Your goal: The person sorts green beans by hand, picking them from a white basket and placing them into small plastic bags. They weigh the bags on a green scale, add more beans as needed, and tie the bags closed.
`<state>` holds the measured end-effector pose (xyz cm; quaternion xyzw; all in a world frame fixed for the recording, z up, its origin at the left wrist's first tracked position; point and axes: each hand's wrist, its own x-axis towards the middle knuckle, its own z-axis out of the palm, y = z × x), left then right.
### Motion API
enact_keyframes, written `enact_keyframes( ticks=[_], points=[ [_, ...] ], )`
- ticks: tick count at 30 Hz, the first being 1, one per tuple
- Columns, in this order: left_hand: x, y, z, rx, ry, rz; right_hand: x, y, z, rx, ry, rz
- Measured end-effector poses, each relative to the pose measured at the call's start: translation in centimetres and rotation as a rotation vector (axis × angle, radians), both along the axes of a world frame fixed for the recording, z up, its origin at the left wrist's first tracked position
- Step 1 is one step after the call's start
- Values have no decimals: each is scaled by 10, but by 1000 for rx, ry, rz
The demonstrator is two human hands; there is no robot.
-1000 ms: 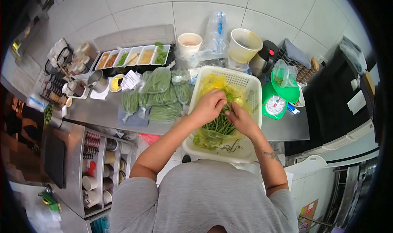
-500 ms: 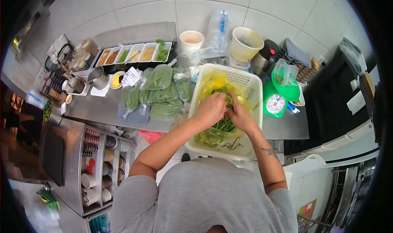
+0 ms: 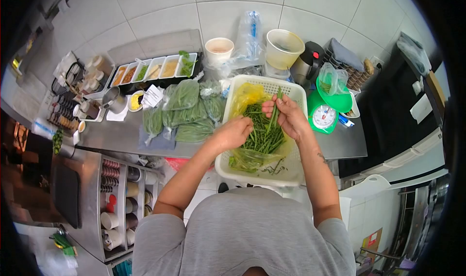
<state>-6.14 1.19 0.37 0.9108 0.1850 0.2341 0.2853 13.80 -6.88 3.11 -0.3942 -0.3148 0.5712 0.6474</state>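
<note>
A white perforated basket [image 3: 297,171] holds a yellow plastic bag [image 3: 241,97] with many cut green stalks [image 3: 264,136] in it. Over the right part of the basket, my right hand [image 3: 290,117] grips a small bunch of green stalks [image 3: 276,104], held nearly upright between thumb and fingers. My left hand [image 3: 233,132] is at the basket's left side, beside the pile, with its fingers curled together; whatever they hold, if anything, is too small to name. Loose dark bits of stalk lie on the basket floor near the front.
Bagged green vegetables [image 3: 187,113] lie left of the basket, below a row of ingredient trays [image 3: 154,68]. A green scale [image 3: 324,117] stands at the right. Behind are a yellowish tub [image 3: 284,50], a white tub [image 3: 219,49] and a steel jug [image 3: 308,65].
My hands were together over the pile and have moved apart. The left one went left and down; the right one moved right and up, with the bunch now showing. The view shifted slightly.
</note>
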Motion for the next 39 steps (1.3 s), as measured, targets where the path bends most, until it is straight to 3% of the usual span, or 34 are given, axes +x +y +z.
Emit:
enact_keyframes(
  ticks=[6,9,12,15,18,21,24,28,31,34,36,39],
  points=[
    [15,-17,8,-747,129,-85,-4,2,9,82,4,5],
    [19,-27,7,-867,-9,-19,-9,1,11,97,-53,-35],
    [19,-31,16,-889,-46,42,-19,-3,13,118,-29,-16],
    [15,-42,23,-375,-277,109,-9,-2,-3,184,168,-65],
    [14,-52,51,-187,-561,50,-16,3,-13,44,303,-132],
    [13,-39,56,-210,-547,22,-29,0,-5,51,403,-129],
    [1,-17,38,-471,-126,159,-22,0,-8,204,364,-82],
    [19,-20,24,-927,-165,-147,-25,1,-7,242,296,-6],
    [29,-23,20,-1258,-308,-180,-26,0,-5,238,290,10],
    [31,-21,18,-1405,-418,-156,-25,5,-7,298,253,34],
    [40,-27,13,-767,-442,103,-29,5,-3,325,158,47],
    [45,-11,-17,70,-287,327,-45,4,7,367,-26,-17]
  ],
)
